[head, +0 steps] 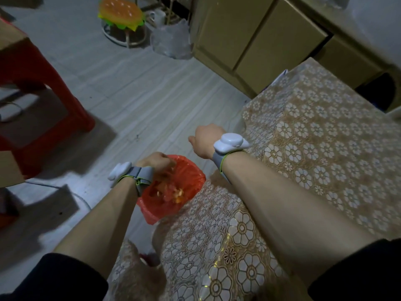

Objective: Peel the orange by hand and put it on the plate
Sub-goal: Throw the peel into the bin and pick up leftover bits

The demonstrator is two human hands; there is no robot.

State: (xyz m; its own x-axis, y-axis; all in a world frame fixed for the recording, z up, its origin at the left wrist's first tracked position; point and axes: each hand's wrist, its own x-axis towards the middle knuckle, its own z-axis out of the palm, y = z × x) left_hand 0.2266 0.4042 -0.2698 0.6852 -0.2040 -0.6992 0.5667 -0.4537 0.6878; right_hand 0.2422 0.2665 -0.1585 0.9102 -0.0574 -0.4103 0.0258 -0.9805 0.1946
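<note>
Red bin (193, 170), one, lined with a red bag, sits on the floor (130, 83) against the tabletop (314, 148) corner. Peel (179, 195): several orange pieces lie inside the bin; the blur prevents an exact count.

Hands: two, both bare, one grey strap with a white tracker on each wrist (left tracker (119, 173), right tracker (230, 142)).
- Left hand (157, 161): over the bin's left rim, fingers pointing down into it. The fingers are motion-blurred, with orange smears at the tips. Cannot tell whether it grips peel or is spread.
- Right hand (205, 141): over the floor, beside the tabletop edge, above and right of the bin. Its back faces the camera, the thumb sticks out left and the fingers are tucked under out of sight. Cannot tell what it holds, so the orange's position is unconfirmed; only its peel shows, in the bin.

The tabletop carries a floral-pattern cover.

Around:
- one red stool (43, 68) at left
- one burger-shaped toy (120, 14) at top
- one clear plastic bag (171, 40) beside the cabinet (260, 40)
</note>
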